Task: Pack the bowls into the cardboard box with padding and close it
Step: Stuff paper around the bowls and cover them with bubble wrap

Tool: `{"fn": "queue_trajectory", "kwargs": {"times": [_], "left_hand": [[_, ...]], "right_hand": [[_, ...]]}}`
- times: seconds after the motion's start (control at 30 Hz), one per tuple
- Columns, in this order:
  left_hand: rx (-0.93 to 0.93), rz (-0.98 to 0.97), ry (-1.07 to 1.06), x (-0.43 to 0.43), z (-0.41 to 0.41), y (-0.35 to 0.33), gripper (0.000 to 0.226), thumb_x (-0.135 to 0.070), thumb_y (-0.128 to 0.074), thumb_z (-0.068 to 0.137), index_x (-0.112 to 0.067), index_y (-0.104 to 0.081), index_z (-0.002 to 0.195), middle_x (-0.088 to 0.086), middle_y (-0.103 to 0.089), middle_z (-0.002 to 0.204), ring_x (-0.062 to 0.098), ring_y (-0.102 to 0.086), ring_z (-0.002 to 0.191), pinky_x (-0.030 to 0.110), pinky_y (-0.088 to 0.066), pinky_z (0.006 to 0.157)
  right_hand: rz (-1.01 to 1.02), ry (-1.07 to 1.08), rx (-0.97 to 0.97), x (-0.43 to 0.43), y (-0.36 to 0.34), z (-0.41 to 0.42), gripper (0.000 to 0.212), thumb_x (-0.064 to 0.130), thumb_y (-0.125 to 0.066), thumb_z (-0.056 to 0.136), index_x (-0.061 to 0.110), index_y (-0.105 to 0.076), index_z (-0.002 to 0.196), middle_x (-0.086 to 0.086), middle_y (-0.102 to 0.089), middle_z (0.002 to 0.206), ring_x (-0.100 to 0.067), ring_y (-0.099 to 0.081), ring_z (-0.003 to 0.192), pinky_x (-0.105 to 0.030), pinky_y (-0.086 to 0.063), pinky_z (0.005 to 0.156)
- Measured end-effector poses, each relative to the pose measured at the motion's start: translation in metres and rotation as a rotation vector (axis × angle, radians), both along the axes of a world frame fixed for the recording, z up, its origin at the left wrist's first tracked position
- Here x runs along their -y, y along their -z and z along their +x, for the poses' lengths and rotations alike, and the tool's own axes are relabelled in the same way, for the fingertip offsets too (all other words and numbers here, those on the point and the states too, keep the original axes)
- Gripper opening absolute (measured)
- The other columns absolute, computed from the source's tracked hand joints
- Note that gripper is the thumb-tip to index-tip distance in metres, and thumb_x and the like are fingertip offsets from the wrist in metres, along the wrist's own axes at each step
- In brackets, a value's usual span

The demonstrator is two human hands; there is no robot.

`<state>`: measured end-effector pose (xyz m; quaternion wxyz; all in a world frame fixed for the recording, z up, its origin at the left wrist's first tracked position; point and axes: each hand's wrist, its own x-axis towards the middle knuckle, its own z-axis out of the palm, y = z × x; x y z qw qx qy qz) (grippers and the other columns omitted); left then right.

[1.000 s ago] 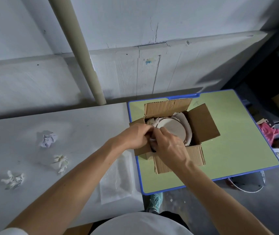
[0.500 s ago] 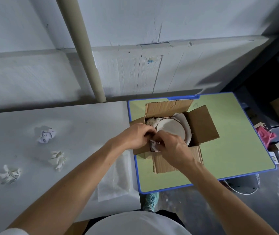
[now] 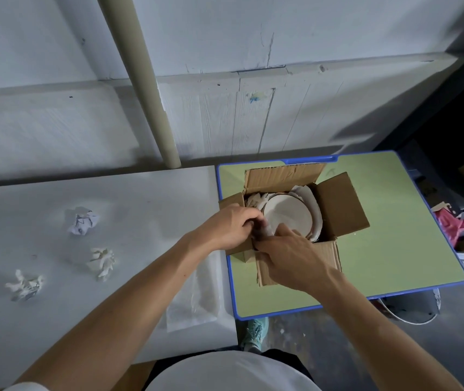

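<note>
Open cardboard box (image 3: 338, 213) sits on the green blue-rimmed table (image 3: 394, 249), toward its far left corner, all four flaps out. Pale bowl (image 3: 284, 215) lies inside the box, mouth up, with white wrapping paper (image 3: 314, 213) along its right and far sides. Both hands meet at the box's near left corner. Left hand (image 3: 229, 228) has its fingers curled, pinching a small clear padding wad (image 3: 266, 231); right hand (image 3: 290, 258) has its fingertips curled onto the same wad, just at the bowl's near rim. White counter (image 3: 140, 221) adjoins on the left: three crumpled paper balls (image 3: 82, 221) across its left half, clear plastic bag (image 3: 194, 300) flat at its right edge.
</note>
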<state>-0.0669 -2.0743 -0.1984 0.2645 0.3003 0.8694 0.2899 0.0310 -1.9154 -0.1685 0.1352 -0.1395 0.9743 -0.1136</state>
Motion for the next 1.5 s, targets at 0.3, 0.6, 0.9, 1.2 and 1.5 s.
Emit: {"fn": "queue_trajectory", "kwargs": {"times": [0.3,0.6,0.9,1.2,1.5], "left_hand": [[-0.002,0.064,-0.01,-0.001,0.003,-0.001,0.04,-0.008,-0.04,0.094,-0.031,-0.068,0.112,-0.01,-0.069,0.112,0.008,-0.061,0.104,0.037,-0.051,0.092],[-0.125,0.238,-0.196,0.015,0.006,-0.015,0.032,-0.005,-0.046,0.097,-0.023,-0.071,0.108,-0.01,-0.065,0.108,0.002,-0.058,0.099,0.018,-0.044,0.086],[-0.282,0.067,-0.056,0.013,0.017,-0.005,0.045,-0.02,-0.07,0.088,-0.032,-0.061,0.131,0.0,-0.041,0.111,0.016,-0.049,0.102,0.036,-0.053,0.075],[-0.329,0.052,-0.08,0.003,0.019,-0.004,0.021,-0.024,-0.068,0.089,-0.027,-0.065,0.11,-0.004,-0.035,0.101,0.01,-0.041,0.086,0.028,-0.042,0.06],[-0.225,0.109,-0.28,0.029,0.022,-0.018,0.025,-0.02,-0.052,0.099,-0.024,-0.054,0.123,-0.007,-0.056,0.121,0.011,-0.059,0.102,0.021,-0.046,0.08]], "right_hand": [[0.163,-0.032,0.093,-0.006,0.006,-0.006,0.03,0.05,-0.042,0.092,0.034,-0.061,0.109,0.006,-0.062,0.098,-0.018,-0.041,0.092,-0.035,-0.043,0.08],[0.092,0.033,0.045,-0.019,-0.035,-0.012,0.029,0.036,-0.042,0.101,0.03,-0.07,0.108,0.003,-0.068,0.1,-0.017,-0.053,0.087,-0.032,-0.041,0.075],[-0.028,0.145,0.045,-0.017,-0.012,-0.015,0.02,0.027,-0.051,0.097,0.025,-0.065,0.111,0.003,-0.065,0.099,-0.018,-0.062,0.089,-0.037,-0.054,0.074],[-0.065,0.157,0.03,-0.018,-0.009,-0.011,0.023,0.031,-0.05,0.098,0.028,-0.067,0.113,0.004,-0.064,0.1,-0.018,-0.061,0.09,-0.037,-0.053,0.073],[-0.146,0.215,-0.07,-0.01,-0.02,-0.026,0.026,0.024,-0.046,0.098,0.024,-0.068,0.113,0.003,-0.066,0.105,-0.017,-0.061,0.093,-0.038,-0.054,0.075]]}}
